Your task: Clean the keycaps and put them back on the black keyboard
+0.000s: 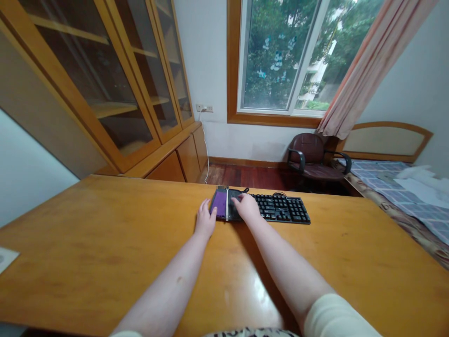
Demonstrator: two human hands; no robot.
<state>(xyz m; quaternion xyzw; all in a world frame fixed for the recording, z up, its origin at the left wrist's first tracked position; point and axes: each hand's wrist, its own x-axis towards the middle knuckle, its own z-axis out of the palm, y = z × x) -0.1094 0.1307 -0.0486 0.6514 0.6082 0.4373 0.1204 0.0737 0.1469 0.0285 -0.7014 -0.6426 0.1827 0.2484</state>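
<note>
A flat item with a purple panel point(220, 204) lies on the desk, and a narrow white strip point(227, 204) runs across it from front to back. To the right of the strip is a dark, shiny part; I cannot tell what kind of thing the whole is. My left hand point(205, 219) rests at its left edge, fingers spread, thumb near the purple panel. Over the dark part reaches my right hand point(248, 208), thumb and fingers apart, some fingertips hidden. A black keyboard point(280, 208) extends to the right from beneath or beside my right hand, its left end hidden.
The wooden desk point(140, 243) spreads around my arms. A white object point(7, 258) lies at its left edge. Beyond the desk stand a glass-door cabinet point(164, 135) on the left and an armchair point(310, 157). A bed point(414, 187) is on the right.
</note>
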